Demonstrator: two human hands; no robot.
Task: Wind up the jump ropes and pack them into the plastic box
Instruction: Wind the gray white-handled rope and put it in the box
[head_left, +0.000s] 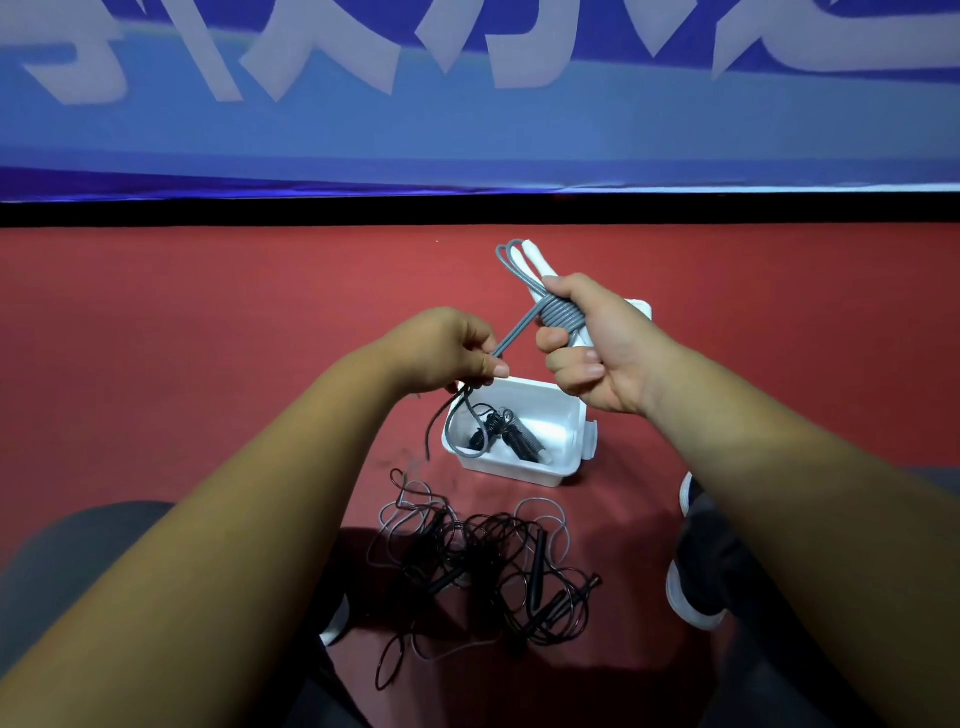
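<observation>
- Grey jump rope (558, 314), likely light, limp yet springy, is held above the plastic box (519, 470). The right hand (597, 353) grips its coils and white handles, the surest hold; the left hand (452, 353) pinches the loose tail.
- One box, with one wound black rope (519, 441) inside; how many ropes are in the floor tangle (483, 561) is unclear.

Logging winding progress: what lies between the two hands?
In the head view, a taut stretch of grey rope spans from the left hand to the coil gripped by the right hand.

Grey rope bundle (563, 314) above white box (514, 472)
</observation>
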